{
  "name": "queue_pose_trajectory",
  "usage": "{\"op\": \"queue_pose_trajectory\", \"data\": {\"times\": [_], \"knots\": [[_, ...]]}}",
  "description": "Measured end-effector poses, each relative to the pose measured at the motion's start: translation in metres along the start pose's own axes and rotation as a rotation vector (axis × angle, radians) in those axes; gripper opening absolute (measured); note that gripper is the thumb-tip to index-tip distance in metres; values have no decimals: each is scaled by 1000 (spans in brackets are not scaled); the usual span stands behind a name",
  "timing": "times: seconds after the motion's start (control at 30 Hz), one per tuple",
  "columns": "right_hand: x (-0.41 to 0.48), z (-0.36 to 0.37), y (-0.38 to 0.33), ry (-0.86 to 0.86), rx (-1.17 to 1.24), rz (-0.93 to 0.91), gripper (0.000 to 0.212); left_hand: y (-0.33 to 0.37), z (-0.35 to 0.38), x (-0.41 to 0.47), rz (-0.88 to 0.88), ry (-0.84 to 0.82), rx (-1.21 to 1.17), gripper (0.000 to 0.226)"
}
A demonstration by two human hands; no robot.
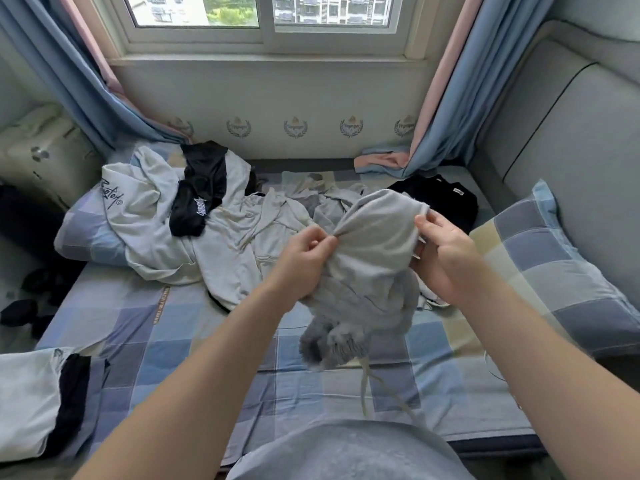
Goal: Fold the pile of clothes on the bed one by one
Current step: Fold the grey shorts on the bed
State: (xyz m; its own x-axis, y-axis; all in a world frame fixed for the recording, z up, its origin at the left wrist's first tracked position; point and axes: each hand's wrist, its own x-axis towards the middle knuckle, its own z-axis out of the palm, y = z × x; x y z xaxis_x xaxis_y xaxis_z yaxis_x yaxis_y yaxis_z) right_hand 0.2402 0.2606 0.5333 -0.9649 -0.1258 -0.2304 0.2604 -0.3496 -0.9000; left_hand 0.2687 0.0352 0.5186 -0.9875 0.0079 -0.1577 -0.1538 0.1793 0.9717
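Grey jersey, soft and faintly fuzzy, makes up the garment (374,258) held up at the centre of the view, above the checked bed sheet (166,341). Its upper part is stretched into a smooth rounded dome between the hands. The lower part hangs in a crumpled, fleecy-looking bunch, and a pale cord (364,389) dangles from it toward six o'clock.

The left hand (304,261) pinches a gathered fold of cloth at the dome's left edge between thumb and curled fingers. The right hand (441,258) grips the right edge, with the thumb on top of the fabric and the other fingers curled beneath, partly hidden by it.

At ten o'clock the pile of clothes (166,230) sprawls over a blue cushion (83,233). It is thin off-white fabric in loose creases, and one piece bears a dark script print. A black garment (201,192) with small white lettering lies draped on top of the pile. More pale grey cloth trails from the pile toward the held garment.

At one o'clock a black top (446,199) lies flat and squared on the sheet. A plump checked pillow (561,268) sits at three o'clock against a padded grey headboard (571,150). At eight o'clock lies a flat pale piece (31,400) with a black band.
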Motion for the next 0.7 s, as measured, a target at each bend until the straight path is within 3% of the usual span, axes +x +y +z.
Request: {"op": "queue_pose_trajectory", "data": {"times": [0.13,0.23,0.3,0.47,0.6,0.7], "knots": [[-13,2,12,-45,-473,-45,88,16,-11,9,-183,120,-305,25],[-29,18,29,-355,-768,-111,100,26,-5,10,-249,94,-364,22],[-34,30,42,-446,-901,-165,97,30,-1,9,-266,59,-400,19],[-26,44,52,-298,-1026,-455,50,36,-10,11,-330,-2,-432,22],[-17,53,28,-343,-832,-368,29,32,-21,15,-285,67,-521,19],[-10,61,4,-204,-708,-396,23,27,-22,9,-144,74,-572,18]]}}
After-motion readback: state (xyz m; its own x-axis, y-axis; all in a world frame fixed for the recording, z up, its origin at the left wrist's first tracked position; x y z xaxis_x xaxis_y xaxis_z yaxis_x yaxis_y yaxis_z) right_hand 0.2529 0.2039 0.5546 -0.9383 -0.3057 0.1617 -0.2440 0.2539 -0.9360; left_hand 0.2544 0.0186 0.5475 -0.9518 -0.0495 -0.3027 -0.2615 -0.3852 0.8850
